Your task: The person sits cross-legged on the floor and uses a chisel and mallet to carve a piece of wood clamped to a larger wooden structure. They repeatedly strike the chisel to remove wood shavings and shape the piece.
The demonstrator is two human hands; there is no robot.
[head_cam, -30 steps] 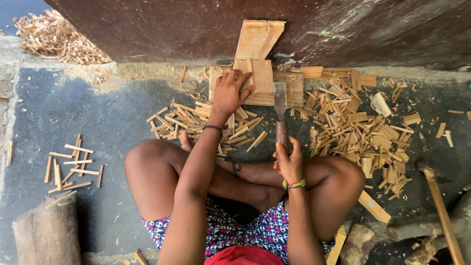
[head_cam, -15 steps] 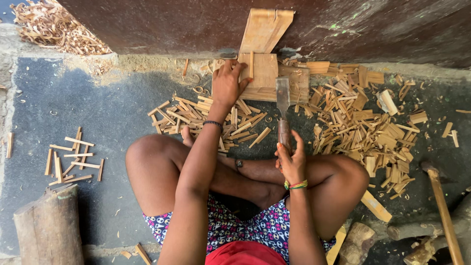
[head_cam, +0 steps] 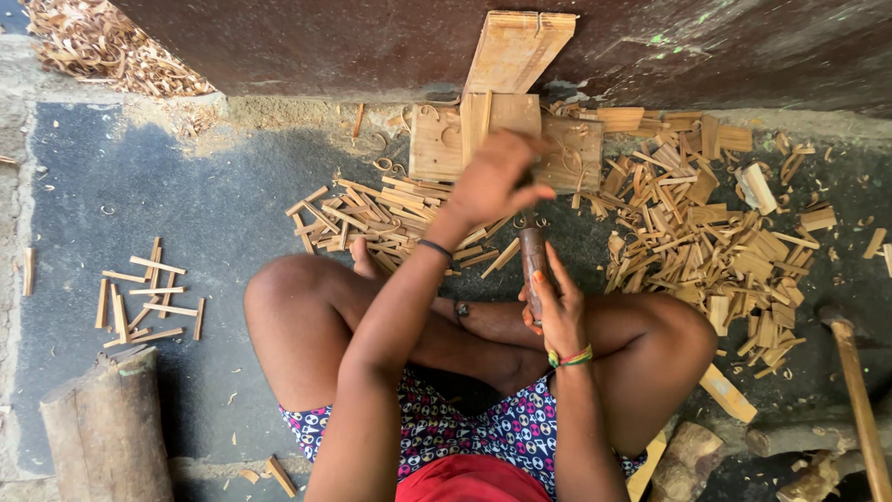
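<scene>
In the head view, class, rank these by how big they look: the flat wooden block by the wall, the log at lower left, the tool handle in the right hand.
1. Flat wooden block and log: alike, and the log sits nearer the camera.
2. Tool handle, gripped by the right hand.

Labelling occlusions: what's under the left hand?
Under the left hand lies a flat wooden block, with a thin upright slat on it. The right hand holds a tool handle; its blade is hidden by the left hand.
</scene>
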